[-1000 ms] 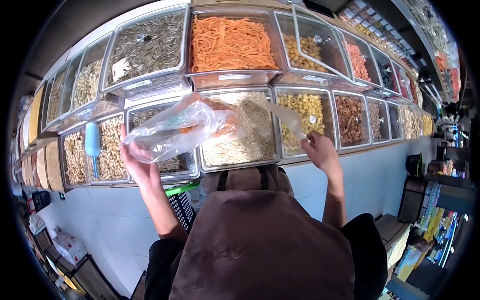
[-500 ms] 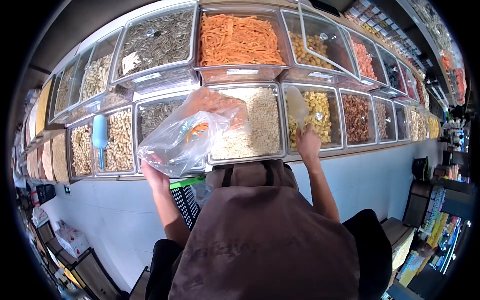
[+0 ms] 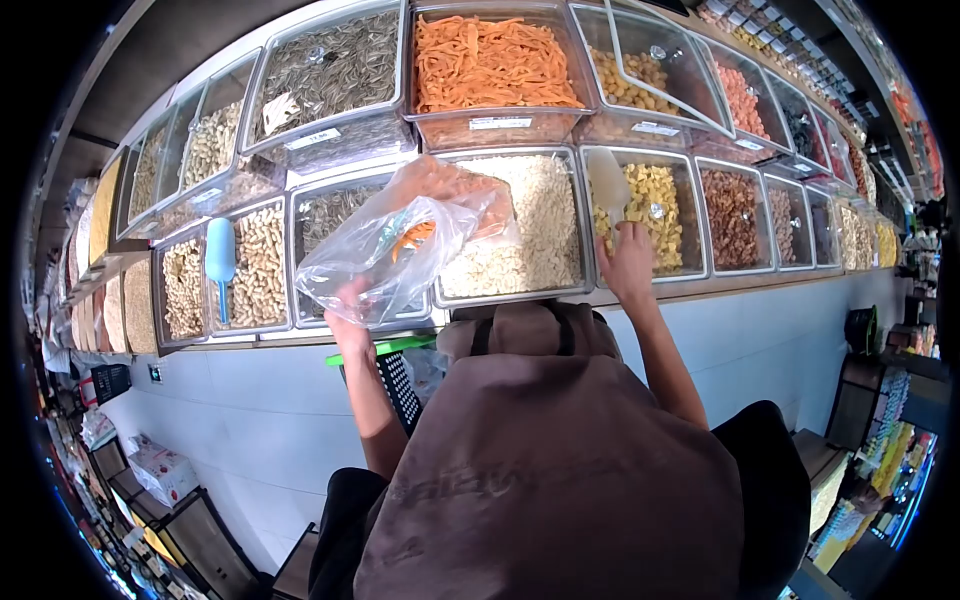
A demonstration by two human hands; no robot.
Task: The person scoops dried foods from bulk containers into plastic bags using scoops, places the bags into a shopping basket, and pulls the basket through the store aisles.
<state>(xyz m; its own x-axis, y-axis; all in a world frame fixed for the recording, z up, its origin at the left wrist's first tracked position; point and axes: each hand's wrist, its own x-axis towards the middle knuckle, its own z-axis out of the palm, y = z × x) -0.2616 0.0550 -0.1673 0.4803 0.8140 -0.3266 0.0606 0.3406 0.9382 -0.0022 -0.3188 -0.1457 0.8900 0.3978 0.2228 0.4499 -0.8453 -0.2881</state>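
My left hand (image 3: 350,312) is closed on the lower left edge of a clear plastic bag (image 3: 370,262) with orange strips inside. The bag lies tilted over the bins, across the sunflower seeds (image 3: 330,212) and the edge of the bin of pale flakes (image 3: 545,225). On the right, a translucent scoop (image 3: 607,182) rests blade up over the bin of yellow pieces (image 3: 655,200). My right hand (image 3: 630,262) is closed round the scoop's handle at the front of that bin.
Behind stands a bin of orange strips (image 3: 495,65). A blue scoop (image 3: 220,255) lies on the peanut bin (image 3: 262,275) at the left. Brown pieces (image 3: 735,220) fill the bin to the right. A green-rimmed basket (image 3: 400,390) is below, by my left arm.
The view has shifted, so the bins appear farther right and slightly higher. Both hands keep their hold on the bag and the scoop.
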